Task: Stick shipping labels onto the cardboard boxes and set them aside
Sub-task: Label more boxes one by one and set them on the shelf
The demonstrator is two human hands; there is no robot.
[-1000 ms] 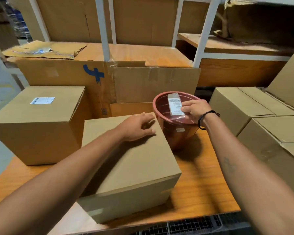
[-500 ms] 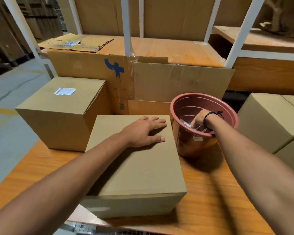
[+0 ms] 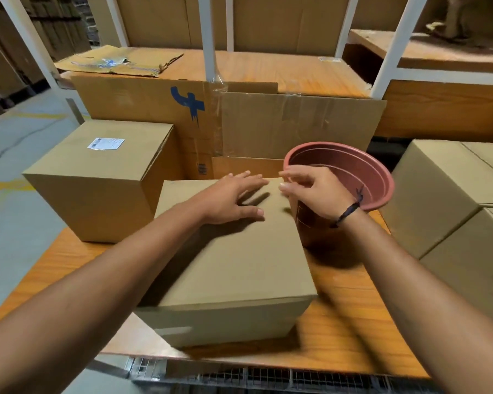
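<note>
A plain cardboard box stands in front of me on the wooden table. My left hand is spread flat over the far part of its top, fingers straight. Beside it, my right hand hovers at the box's far right corner, in front of a reddish plastic pot. Its thumb and fingers point left, slightly blurred. No label shows between them, and I cannot make out whether they pinch anything. A second box at the left carries a white shipping label on top.
Stacked cardboard boxes crowd the right side. Flattened cardboard sheets lean upright behind the work area, under white shelf posts. The table's front edge ends at a metal grid; grey floor lies to the left.
My right hand came up out of the pot and moved left to the box's far corner. My left hand lifted and spread slightly on the box top. The view tilted a little.
</note>
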